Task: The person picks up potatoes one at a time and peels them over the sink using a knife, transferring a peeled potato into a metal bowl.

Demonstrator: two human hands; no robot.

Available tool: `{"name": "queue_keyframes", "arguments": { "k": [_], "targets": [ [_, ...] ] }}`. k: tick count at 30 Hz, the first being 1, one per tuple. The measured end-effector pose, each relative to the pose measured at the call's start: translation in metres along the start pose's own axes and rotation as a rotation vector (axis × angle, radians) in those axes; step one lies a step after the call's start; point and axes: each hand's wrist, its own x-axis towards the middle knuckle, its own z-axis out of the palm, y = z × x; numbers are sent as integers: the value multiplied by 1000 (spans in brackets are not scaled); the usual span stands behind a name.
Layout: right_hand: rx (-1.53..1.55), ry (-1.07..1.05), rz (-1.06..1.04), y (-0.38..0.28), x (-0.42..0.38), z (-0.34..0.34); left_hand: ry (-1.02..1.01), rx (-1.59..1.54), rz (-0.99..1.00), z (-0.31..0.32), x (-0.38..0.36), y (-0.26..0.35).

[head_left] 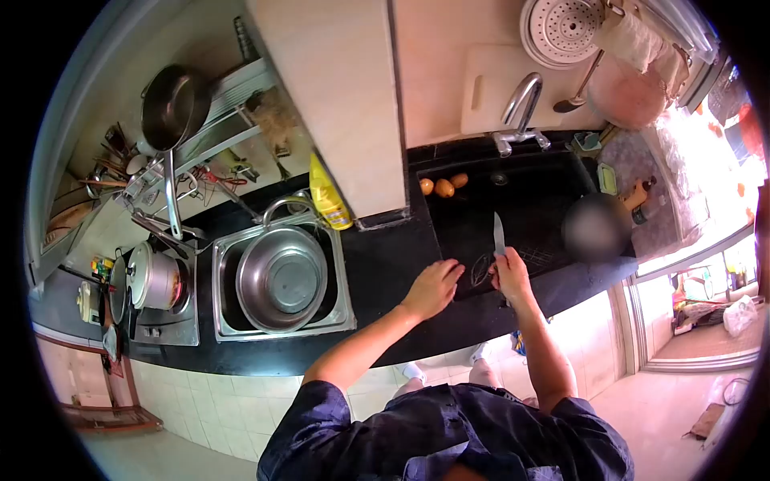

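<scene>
One knife (499, 234) in closed right hand (511, 275); left hand (433, 289) half-open.

Blk counter (374, 305), yel btl (327, 196) by pillar (353, 104), s/s sink (345, 301) inset, stove (178, 327) at L end

Single head-worn camera, facing forward and steeply downward. Coverage spans the full counter (385, 289) at wide angle.
</scene>
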Motion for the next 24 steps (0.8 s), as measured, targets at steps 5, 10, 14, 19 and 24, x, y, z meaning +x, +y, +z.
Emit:
{"name": "queue_keyframes", "arguments": {
  "k": [5,10,14,19,24],
  "targets": [
    [-596,33,-347,62,24,-96,-7,186,-138,99,66,-64],
    [-423,-228,61,68,59,-169,-41,289,-498,173,173,-161],
    [-502,-235,-100,79,77,-223,66,285,-821,223,215,-230],
    [-535,-318,-58,79,96,-267,-142,492,-1065,212,244,-221],
    [-602,-273,-193,67,106,-281,-139,419,-941,218,221,-244]
  ]
}}
